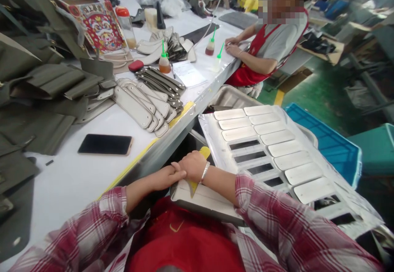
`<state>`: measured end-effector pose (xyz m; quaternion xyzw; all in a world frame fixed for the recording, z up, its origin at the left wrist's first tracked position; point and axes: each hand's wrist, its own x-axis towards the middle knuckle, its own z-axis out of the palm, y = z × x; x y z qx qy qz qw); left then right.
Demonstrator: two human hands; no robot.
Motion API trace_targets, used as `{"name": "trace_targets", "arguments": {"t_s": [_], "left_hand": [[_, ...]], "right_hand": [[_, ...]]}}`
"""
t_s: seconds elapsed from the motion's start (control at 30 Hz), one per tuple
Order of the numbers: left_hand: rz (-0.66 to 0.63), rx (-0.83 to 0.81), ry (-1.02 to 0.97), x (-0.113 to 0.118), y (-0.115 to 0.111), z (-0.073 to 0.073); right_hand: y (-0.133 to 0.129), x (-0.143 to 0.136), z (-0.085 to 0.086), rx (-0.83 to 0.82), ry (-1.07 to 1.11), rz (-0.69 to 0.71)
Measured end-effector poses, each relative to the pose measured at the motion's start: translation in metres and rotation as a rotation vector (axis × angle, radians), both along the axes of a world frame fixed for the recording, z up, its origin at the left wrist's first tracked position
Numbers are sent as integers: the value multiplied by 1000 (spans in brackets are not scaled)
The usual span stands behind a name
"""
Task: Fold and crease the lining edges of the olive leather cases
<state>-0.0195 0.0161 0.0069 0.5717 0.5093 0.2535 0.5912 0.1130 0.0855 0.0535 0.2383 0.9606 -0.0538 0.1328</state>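
Near the centre, my right hand [194,166] is closed around a yellow strip-like tool [194,187], which sticks out above and below it. Against its fingers lies my left hand [166,177], thumb bent over and the other fingers mostly hidden; what it grips does not show. Under both hands is a pale, flat-topped piece [212,196] with a dark side, just above my red apron. To the right, a white sheet [240,153] bears rows of pale rounded strips [238,133] and dark openings.
The white table [61,186] at left holds a black phone [105,144], piled rounded strips [135,108], dark olive pieces [46,83] and a glue bottle [164,63]. A person in a red apron [261,42] works across the table. A blue crate [326,140] stands at right.
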Motion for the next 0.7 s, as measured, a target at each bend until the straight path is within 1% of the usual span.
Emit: {"name": "trace_targets", "arguments": {"t_s": [0.1, 0.2, 0.33, 0.4, 0.47, 0.57, 0.7], "left_hand": [[-60, 73, 76, 2, -2, -8], [-126, 157, 121, 5, -1, -9], [-146, 133, 135, 12, 3, -6], [-112, 77, 117, 17, 5, -4], [-73, 28, 65, 22, 7, -2], [-51, 18, -6, 27, 9, 3], [-44, -15, -89, 22, 3, 6]], "right_hand": [[-4, 7, -4, -7, 19, -23], [-7, 18, -7, -40, 57, -34], [-9, 31, -11, -32, 91, -40], [-10, 36, -11, -23, 87, -57], [-12, 40, -7, -35, 71, -70], [-18, 47, 3, -34, 27, -117], [-26, 66, 17, 4, -62, -166]]}}
